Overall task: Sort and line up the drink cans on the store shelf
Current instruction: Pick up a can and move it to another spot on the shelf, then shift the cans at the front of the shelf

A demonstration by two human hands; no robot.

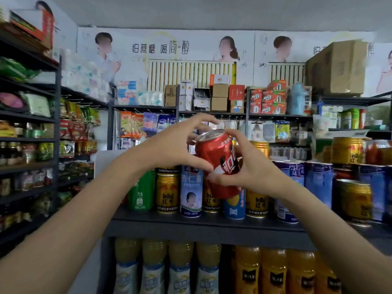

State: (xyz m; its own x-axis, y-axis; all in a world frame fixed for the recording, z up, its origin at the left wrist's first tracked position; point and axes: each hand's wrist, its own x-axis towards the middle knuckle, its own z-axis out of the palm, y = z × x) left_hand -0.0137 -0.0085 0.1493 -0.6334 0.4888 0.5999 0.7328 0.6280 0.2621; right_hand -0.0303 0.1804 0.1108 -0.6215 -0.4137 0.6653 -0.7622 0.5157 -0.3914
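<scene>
A red cola can (216, 160) is held tilted in the air in front of the dark shelf (191, 221). My right hand (252, 166) grips its lower right side with thumb and curled fingers. My left hand (171, 145) holds the can's left side and top, thumb under, fingers arched over the lid. Behind it a mixed row stands on the shelf: a green can (141, 192), a gold Red Bull can (167, 193), a tall blue-and-white can (190, 194), another gold can (255, 202), a blue can (234, 205).
More gold and blue cans (350, 187) are stacked two high at the right. Bottles of yellow drink (167, 266) and orange juice (273, 270) fill the level below. Snack racks (31, 145) line the left wall; boxes (220, 96) top the far shelves.
</scene>
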